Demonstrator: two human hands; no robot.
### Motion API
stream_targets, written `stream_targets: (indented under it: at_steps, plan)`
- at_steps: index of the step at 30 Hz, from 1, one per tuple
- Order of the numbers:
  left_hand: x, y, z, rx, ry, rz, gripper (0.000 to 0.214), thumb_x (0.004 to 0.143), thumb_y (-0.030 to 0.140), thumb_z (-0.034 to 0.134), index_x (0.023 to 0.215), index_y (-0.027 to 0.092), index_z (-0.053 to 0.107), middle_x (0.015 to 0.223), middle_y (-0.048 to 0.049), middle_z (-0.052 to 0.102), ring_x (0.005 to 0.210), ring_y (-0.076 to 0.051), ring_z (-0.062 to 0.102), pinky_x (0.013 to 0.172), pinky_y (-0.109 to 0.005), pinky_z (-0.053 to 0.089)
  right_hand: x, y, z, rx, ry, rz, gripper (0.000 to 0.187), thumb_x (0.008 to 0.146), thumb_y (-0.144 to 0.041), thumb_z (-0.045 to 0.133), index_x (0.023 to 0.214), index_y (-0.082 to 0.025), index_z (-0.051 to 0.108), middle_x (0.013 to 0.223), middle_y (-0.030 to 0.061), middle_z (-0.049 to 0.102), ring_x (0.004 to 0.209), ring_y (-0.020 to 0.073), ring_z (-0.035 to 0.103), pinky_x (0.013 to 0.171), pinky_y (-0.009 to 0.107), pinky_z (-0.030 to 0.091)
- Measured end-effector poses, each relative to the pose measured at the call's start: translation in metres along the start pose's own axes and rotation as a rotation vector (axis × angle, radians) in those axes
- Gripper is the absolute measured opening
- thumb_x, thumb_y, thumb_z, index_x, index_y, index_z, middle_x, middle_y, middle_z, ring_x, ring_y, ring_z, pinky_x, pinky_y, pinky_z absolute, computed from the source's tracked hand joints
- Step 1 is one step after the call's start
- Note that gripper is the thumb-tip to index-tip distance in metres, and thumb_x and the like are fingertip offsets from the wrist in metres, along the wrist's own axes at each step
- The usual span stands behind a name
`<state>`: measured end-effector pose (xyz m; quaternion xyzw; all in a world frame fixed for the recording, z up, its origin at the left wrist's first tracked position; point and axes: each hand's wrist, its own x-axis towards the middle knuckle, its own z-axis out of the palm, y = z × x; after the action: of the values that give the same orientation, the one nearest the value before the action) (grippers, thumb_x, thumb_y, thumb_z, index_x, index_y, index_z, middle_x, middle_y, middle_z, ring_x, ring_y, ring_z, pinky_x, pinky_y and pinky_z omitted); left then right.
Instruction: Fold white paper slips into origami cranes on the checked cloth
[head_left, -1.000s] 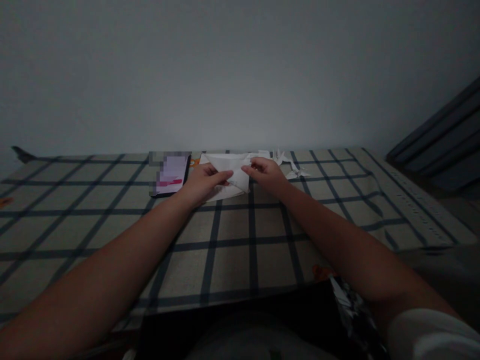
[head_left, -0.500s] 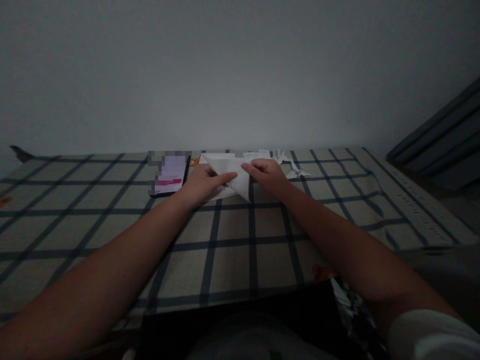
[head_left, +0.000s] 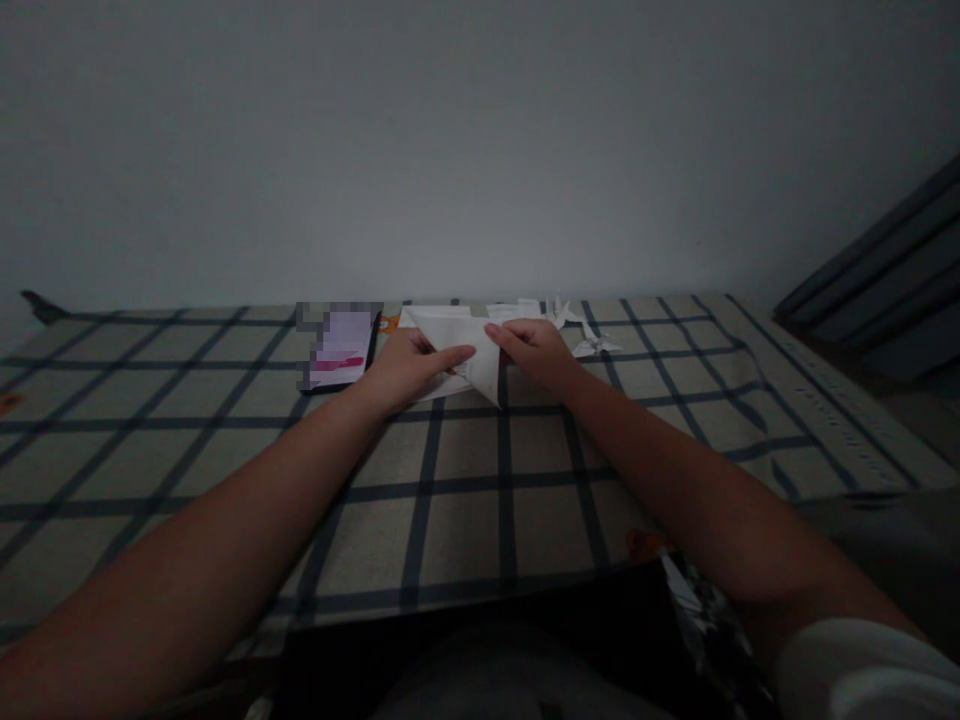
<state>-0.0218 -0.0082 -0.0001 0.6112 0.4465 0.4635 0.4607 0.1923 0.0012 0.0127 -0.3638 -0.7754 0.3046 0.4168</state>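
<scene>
A phone lies at the far side of the counter, left of the middle, and just right of it the left hand pinches a folded white paper with its thumb on top. The right hand grips the paper's right side, and the paper looks only part folded: some folds are made, but a pointy corner sticks out on the near side and is not tucked in. Farther right, two small pointy paper shapes look all folded.
</scene>
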Motion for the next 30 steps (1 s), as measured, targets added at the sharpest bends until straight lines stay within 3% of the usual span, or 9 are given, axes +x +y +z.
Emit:
stream_targets:
  at_steps: [6,14,18,23,27,30]
  plan:
    - [-0.0009,0.0035,0.0015,0.003,0.008,0.011,0.039,0.065,0.043,0.091,0.09,0.015,0.081,0.09,-0.0123,0.08,0.086,-0.026,0.073,0.08,-0.037,0.057,0.0016,-0.0008,0.0017,0.126,0.059,0.063,0.045,0.089,-0.062,0.059,0.077,-0.018,0.061,0.069,-0.001,0.056,0.064,0.0115,0.051,0.062,0.027,0.042]
    - [-0.0024,0.0082,0.0061,-0.132,0.027,-0.049,0.036,0.067,0.048,0.088,0.071,0.014,0.076,0.069,-0.0063,0.072,0.059,-0.013,0.06,0.057,-0.026,0.046,0.0031,0.0047,0.0018,0.178,0.147,0.119,0.045,0.087,-0.061,0.063,0.077,-0.017,0.065,0.066,-0.0005,0.06,0.063,0.0121,0.055,0.06,0.026,0.043]
    - [-0.0011,0.0104,0.005,-0.126,0.038,-0.058,0.038,0.065,0.048,0.089,0.066,0.014,0.074,0.065,-0.0053,0.069,0.056,-0.012,0.057,0.054,-0.024,0.042,0.0041,0.008,0.002,0.206,0.131,0.15,0.047,0.086,-0.063,0.063,0.074,-0.017,0.065,0.063,-0.0006,0.059,0.062,0.012,0.055,0.06,0.026,0.044]
    - [0.0008,0.0042,0.004,-0.2,0.024,-0.076,0.038,0.062,0.042,0.091,0.083,0.013,0.079,0.081,-0.0093,0.077,0.067,-0.016,0.066,0.063,-0.027,0.052,0.0025,0.0078,-0.0001,0.179,0.067,0.11,0.045,0.088,-0.059,0.062,0.084,-0.015,0.071,0.067,0.0005,0.063,0.062,0.0121,0.057,0.06,0.026,0.043]
    - [-0.0012,0.0021,0.005,-0.164,-0.024,-0.039,0.05,0.068,0.04,0.089,0.11,0.016,0.078,0.112,-0.0138,0.078,0.092,-0.025,0.074,0.079,-0.035,0.059,0.0005,0.0035,-0.0015,0.079,0.02,0.05,0.044,0.091,-0.056,0.061,0.075,-0.016,0.069,0.065,0.0,0.062,0.062,0.0118,0.054,0.061,0.027,0.041]
    - [-0.0034,0.0052,0.0054,-0.151,-0.014,-0.014,0.05,0.07,0.039,0.088,0.113,0.016,0.077,0.122,-0.0145,0.076,0.104,-0.028,0.073,0.091,-0.038,0.058,0.0003,0.001,-0.0015,0.096,-0.011,0.042,0.043,0.091,-0.056,0.061,0.075,-0.016,0.068,0.063,-0.0009,0.06,0.061,0.0114,0.052,0.061,0.027,0.04]
